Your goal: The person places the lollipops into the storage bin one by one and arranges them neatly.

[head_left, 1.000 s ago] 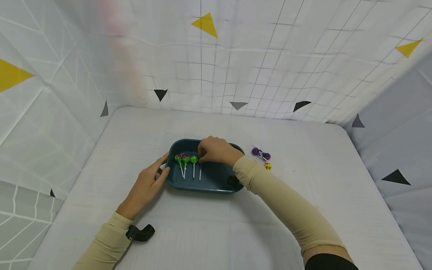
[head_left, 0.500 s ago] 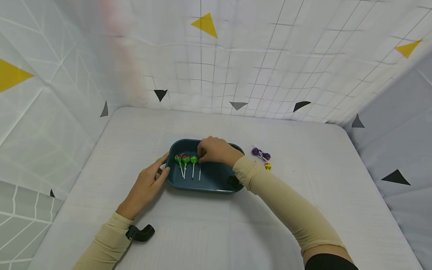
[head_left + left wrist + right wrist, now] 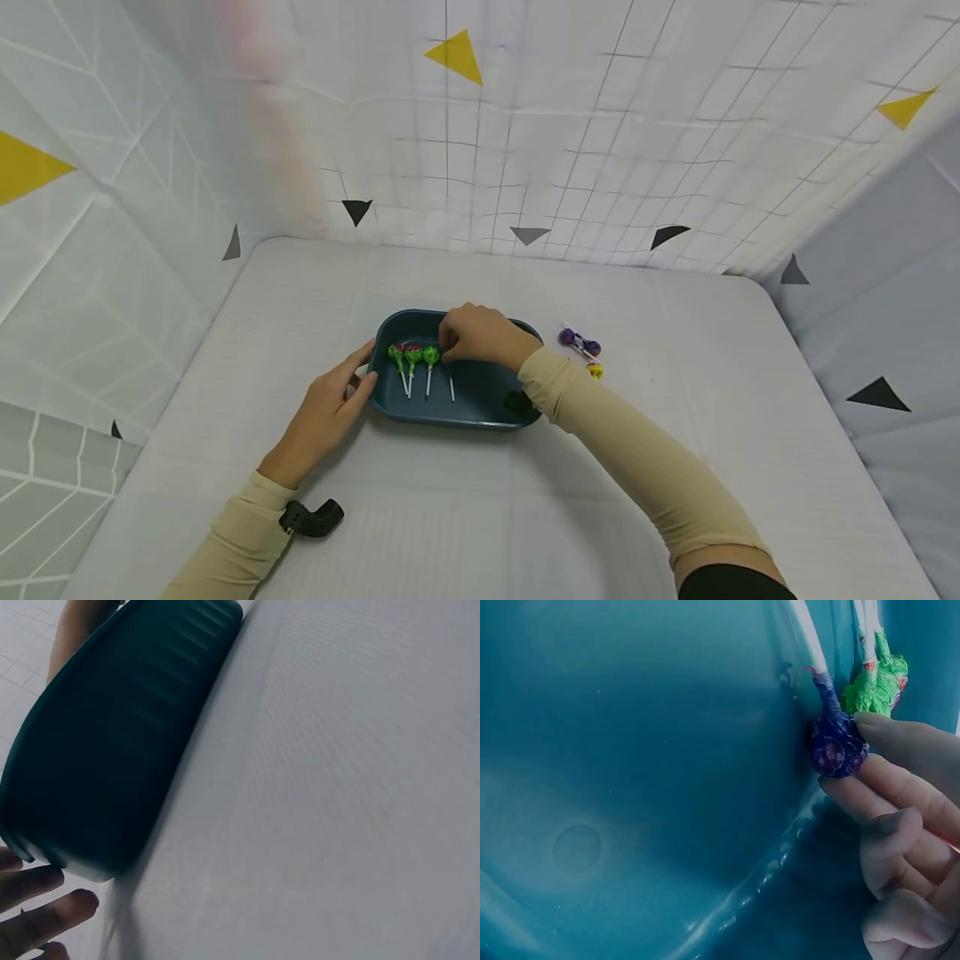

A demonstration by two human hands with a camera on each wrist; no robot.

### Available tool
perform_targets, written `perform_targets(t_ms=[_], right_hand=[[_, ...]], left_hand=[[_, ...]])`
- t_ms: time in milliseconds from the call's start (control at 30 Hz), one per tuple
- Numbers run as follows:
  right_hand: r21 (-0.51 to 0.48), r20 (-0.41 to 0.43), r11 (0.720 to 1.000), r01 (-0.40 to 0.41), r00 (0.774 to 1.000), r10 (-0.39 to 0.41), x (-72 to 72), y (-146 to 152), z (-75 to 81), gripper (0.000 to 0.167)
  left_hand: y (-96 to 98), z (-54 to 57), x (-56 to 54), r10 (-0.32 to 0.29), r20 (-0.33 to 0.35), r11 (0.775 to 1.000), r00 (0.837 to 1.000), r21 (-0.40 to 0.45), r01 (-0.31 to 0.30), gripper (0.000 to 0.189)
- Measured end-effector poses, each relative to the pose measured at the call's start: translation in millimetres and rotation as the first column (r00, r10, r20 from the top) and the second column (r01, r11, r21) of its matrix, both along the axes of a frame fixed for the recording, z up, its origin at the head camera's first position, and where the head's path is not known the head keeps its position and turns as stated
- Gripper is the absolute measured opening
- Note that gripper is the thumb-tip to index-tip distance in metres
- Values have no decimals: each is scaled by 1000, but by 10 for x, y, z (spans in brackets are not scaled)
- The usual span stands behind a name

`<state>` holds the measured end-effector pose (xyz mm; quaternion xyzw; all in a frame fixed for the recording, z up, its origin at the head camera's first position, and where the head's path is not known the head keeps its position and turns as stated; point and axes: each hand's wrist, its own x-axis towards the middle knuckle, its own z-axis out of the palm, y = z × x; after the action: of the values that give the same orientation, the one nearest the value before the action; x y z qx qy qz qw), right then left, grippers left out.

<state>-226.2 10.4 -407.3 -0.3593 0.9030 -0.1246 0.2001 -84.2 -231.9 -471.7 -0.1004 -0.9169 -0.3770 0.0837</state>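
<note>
One purple-wrapped, round-headed lollipop with a white stick is pinched at its head by the right hand, just right of three green-and-red wrapped lollipops inside a dark teal, rounded plastic tray. Aligning its stick with theirs and releasing gently should avoid nudging them. The left hand, fingers loosely extended, touches the tray's left end, probably steadying it.

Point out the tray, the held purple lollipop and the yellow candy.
Tray [image 3: 480, 398]: head view, bare floor.
Purple lollipop [image 3: 835, 748]: right wrist view, wrapped ball.
Yellow candy [image 3: 596, 370]: head view, wrapper.
</note>
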Motion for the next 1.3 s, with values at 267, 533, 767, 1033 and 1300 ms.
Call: perform_targets(t_ms=[267, 533, 767, 1033, 1300], right_hand=[[6, -5, 1000, 6, 1000, -6, 4, 6, 1, 19], [10, 10, 1000, 11, 1000, -11, 10, -9, 0, 18], [5, 0, 1000, 16, 1000, -16, 1, -5, -24, 17], [-3, 1, 1000, 18, 1000, -18, -6, 22, -20, 19], [9, -22, 1000, 20, 1000, -20, -9, 74, 14, 20]], left_hand=[[-1, -5, -1, 1, 1, 1000, 1000, -1, -1, 52], [-7, 4, 2, -2, -3, 1000, 1000, -1, 2, 52], [-4, 11, 3, -3, 3, 1000, 1000, 0, 3, 52], [-1, 13, 9, 0, 6, 1000, 1000, -3, 0, 52], [3, 10, 3, 5, 9, 1000, 1000, -4, -5, 51]])
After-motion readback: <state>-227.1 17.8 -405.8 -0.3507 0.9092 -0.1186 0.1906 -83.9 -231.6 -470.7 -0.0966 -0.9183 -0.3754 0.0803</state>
